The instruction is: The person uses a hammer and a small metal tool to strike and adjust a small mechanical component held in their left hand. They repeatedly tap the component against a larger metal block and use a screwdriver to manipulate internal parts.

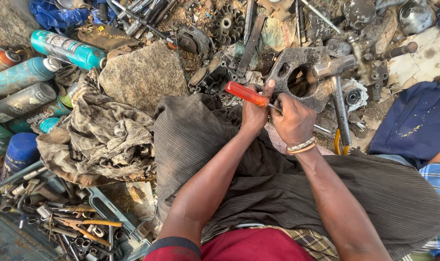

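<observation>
Screwdriver [247,94] with an orange-red handle sits in the left hand [254,112], which is clenched round the handle's lower end, thumb up along its side. Its long axis runs slantwise: the handle end points up and to the left, and the thin shaft runs down and right toward the right hand [292,118]. That hand is closed over the shaft's far part and presses against a grey metal casting [297,72] with a round hole; the tip is hidden. Both hands are above the lap. Just beyond, a hammer [337,82] lies across the casting's edge. Farther left sit a flat stone [142,75] and spray cans [67,48].
</observation>
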